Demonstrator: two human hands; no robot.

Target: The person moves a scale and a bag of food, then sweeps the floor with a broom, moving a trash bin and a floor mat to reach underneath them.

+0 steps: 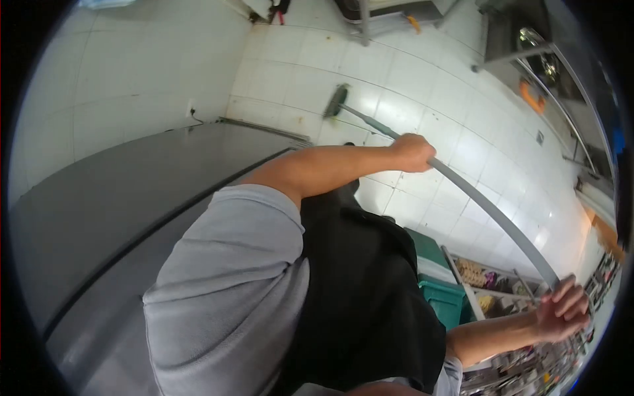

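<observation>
A long grey-handled broom (pixel 495 210) runs diagonally across the view, and its handle looks curved through the lens. Its dark green brush head (pixel 337 101) rests on the white tiled floor. Partway along the handle, my left hand (pixel 413 153) is closed in a fist around it. My right hand (pixel 563 310) grips the handle near its upper end, at the far right, with the fingers curled over. A black apron (pixel 356 284) and a grey sleeve (pixel 231 284) cover my body and left upper arm.
A grey metal surface (pixel 152 171) borders my left, beside a tiled wall (pixel 145 72) with a plugged-in cord. Green bins (pixel 441 297) and a stocked shelf (pixel 492 277) stand to the right. Metal equipment (pixel 389 13) and a steel frame (pixel 555 99) line the far side.
</observation>
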